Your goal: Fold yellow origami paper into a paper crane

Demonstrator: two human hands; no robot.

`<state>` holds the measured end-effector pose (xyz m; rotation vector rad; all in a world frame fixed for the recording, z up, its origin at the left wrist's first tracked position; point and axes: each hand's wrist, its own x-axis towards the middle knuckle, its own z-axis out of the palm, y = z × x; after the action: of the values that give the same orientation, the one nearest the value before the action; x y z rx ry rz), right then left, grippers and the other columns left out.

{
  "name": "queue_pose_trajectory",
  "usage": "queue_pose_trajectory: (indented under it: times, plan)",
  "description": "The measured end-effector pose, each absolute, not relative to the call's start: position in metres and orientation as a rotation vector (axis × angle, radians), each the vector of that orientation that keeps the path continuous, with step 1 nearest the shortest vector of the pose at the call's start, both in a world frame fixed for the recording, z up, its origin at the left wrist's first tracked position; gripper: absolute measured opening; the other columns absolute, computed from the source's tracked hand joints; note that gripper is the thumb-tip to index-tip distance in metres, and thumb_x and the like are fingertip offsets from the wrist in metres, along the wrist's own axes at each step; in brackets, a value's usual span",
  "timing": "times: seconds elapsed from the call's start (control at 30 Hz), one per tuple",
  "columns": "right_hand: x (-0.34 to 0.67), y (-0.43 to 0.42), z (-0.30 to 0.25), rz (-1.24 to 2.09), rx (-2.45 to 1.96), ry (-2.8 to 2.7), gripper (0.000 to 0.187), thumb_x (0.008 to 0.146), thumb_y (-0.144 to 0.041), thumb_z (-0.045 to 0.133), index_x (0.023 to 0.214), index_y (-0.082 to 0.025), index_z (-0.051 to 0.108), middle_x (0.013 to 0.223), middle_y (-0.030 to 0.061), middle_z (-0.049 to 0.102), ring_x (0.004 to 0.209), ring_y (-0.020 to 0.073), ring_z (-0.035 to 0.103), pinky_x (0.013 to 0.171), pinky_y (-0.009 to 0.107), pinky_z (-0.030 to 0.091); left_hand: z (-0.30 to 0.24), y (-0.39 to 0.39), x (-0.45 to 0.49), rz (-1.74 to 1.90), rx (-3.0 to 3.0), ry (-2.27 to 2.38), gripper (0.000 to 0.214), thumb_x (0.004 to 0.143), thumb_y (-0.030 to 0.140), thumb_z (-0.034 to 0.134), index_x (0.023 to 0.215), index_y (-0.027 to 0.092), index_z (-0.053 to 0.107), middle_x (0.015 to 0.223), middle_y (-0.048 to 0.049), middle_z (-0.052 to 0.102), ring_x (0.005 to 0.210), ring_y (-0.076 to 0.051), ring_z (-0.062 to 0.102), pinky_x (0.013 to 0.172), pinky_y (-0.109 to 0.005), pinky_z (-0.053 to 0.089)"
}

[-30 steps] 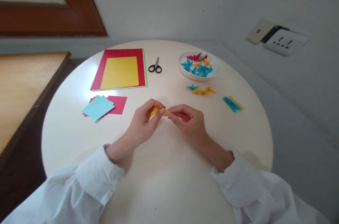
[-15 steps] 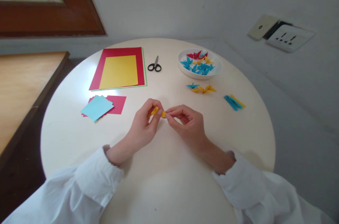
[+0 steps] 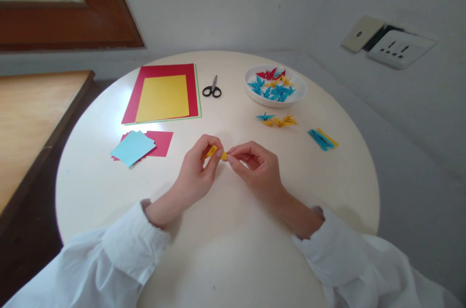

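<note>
A small folded yellow paper piece [image 3: 215,152] is pinched between both my hands just above the round white table [image 3: 225,230]. My left hand [image 3: 196,172] grips its left end with thumb and fingers closed. My right hand [image 3: 255,167] pinches its right end, fingers curled. Most of the paper is hidden by my fingertips.
Red and yellow sheets [image 3: 163,95] lie stacked at the back left, black scissors [image 3: 212,89] beside them. A light blue square on a red one [image 3: 136,146] lies to the left. A white dish [image 3: 275,87] holds several paper cranes; loose cranes [image 3: 278,120] and folded strips [image 3: 322,138] lie to the right.
My hands have drawn slightly closer together on the yellow paper, so less of it shows. The view has shifted a little; nothing else on the table moved.
</note>
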<state>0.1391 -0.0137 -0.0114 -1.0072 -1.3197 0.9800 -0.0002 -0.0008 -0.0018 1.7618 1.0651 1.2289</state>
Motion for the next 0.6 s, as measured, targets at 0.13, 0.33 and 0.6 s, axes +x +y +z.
queue_pose_trajectory:
  times: [0.13,0.33,0.6]
  plan:
    - [0.1390,-0.0129,-0.0130,0.953,-1.025,-1.321,0.013,0.072,-0.028,0.067,0.073,-0.019,0.058,0.072,0.0004,0.063,0.067,0.0121,0.062,0.067,0.026,0.056,-0.0028,-0.0010,-0.0002,1.254,1.746,1.038,0.007,0.085,0.022,0.051,0.080,0.021,0.047,0.075,0.0001,0.051,0.067,-0.012,0.052,0.061,-0.024,0.045]
    - [0.1387,-0.0125,-0.0128,0.943,-1.029,-1.329,0.013,0.073,-0.029,0.066,0.072,-0.019,0.057,0.071,0.0004,0.062,0.069,0.0124,0.062,0.068,0.027,0.055,-0.0046,-0.0016,0.0001,1.258,1.706,1.044,0.011,0.086,0.029,0.052,0.082,0.021,0.046,0.076,-0.0004,0.050,0.068,-0.013,0.052,0.063,-0.026,0.046]
    - [0.1398,-0.0119,-0.0145,1.019,-1.000,-1.301,0.014,0.076,-0.031,0.064,0.079,-0.020,0.056,0.076,0.0006,0.062,0.072,0.0130,0.064,0.066,0.026,0.055,-0.0063,0.0000,0.0003,1.306,1.722,1.052,0.006,0.087,0.022,0.050,0.082,0.021,0.046,0.077,-0.0001,0.051,0.069,-0.012,0.051,0.064,-0.024,0.045]
